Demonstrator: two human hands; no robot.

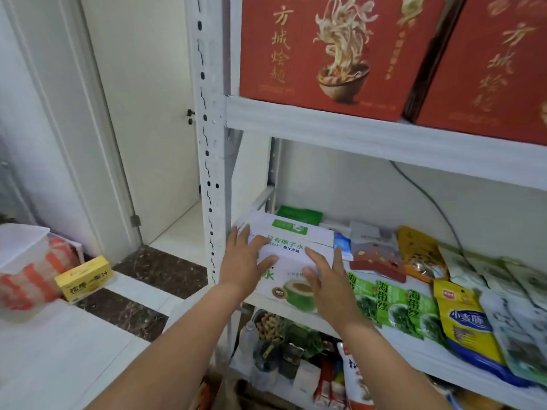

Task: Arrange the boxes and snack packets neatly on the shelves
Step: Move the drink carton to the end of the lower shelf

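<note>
A white coconut-water box (291, 255) with green print lies at the left end of the middle shelf (408, 347). My left hand (242, 261) rests flat on its left front corner, fingers spread. My right hand (325, 279) presses flat on its front right face. Neither hand wraps around the box. To the right of the box, snack packets lie across the shelf: green seaweed packets (396, 303), a yellow and blue packet (464, 318), an orange packet (417, 253) and pale packets (509, 294). Two large red noodle boxes (325, 51) stand on the top shelf.
The white slotted shelf upright (208, 143) stands just left of my left hand. A yellow box (85, 278) and a red-striped bag (32, 273) sit on the floor at left. The lower shelf holds peanuts (268, 324) and mixed packets. A white door (142, 113) is behind.
</note>
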